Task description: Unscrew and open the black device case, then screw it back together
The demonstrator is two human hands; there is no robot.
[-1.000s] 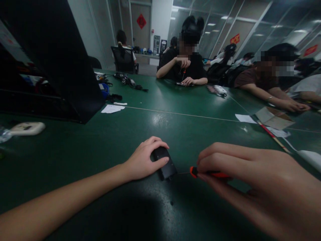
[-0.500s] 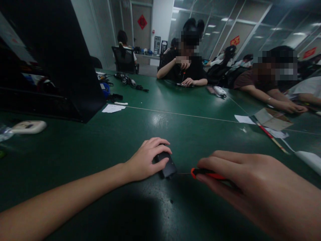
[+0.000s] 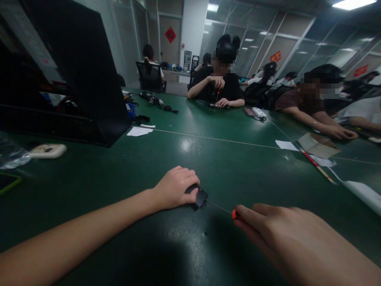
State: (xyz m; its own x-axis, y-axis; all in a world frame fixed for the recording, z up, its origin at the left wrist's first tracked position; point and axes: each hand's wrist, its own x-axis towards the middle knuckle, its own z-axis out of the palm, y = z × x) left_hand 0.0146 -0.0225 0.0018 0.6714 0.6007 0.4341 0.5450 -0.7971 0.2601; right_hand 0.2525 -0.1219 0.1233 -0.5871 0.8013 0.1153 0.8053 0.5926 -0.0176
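Green worktop (image 3: 238, 159) carries a small black device (image 3: 200, 196) at lower centre, pinned under the left hand (image 3: 175, 188), whose grip is closed over it. The right hand (image 3: 285, 242), lower right, is closed on a red-handled screwdriver (image 3: 234, 214); its thin shaft runs up-left, tip at the device's near edge. The left hand is nearer the device. Open worktop lies all round; papers (image 3: 287, 145) and co-workers sit well apart, upper right.

Your left hand (image 3: 175, 187) pins the small black device (image 3: 199, 197) down; your right hand (image 3: 285, 238) grips the red-handled screwdriver (image 3: 234, 214), tip at its near edge.
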